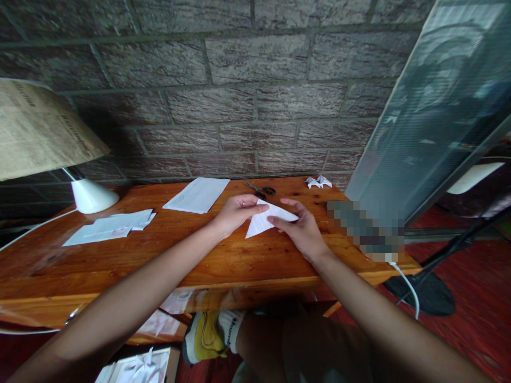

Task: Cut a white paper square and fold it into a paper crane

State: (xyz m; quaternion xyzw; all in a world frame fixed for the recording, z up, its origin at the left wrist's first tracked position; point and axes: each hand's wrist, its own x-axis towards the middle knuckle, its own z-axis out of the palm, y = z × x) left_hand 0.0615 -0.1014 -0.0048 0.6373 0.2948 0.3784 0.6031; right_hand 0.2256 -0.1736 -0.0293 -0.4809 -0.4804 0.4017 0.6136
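Note:
A white sheet of paper folded into a triangle [261, 223] is held up over the wooden table between both hands. My left hand [239, 213] pinches its upper left part, thumb on the front face. My right hand [300, 226] grips the right part between the thumb in front and fingers partly hidden behind; its index finger is raised. Just behind the left hand lie black-handled scissors [261, 190], slightly open. Two small folded paper shapes [318, 182] sit at the table's back right. Farther left rests a stack of white paper [197, 194].
More loose paper pieces [107, 227] lie at the left beside a lamp [93, 196]. A blurred-out device [365, 229] with a white cable [411, 290] occupies the right edge of the table [223, 263]. Below stands an open box [172, 367] with folded paper inside. A brick wall rises behind.

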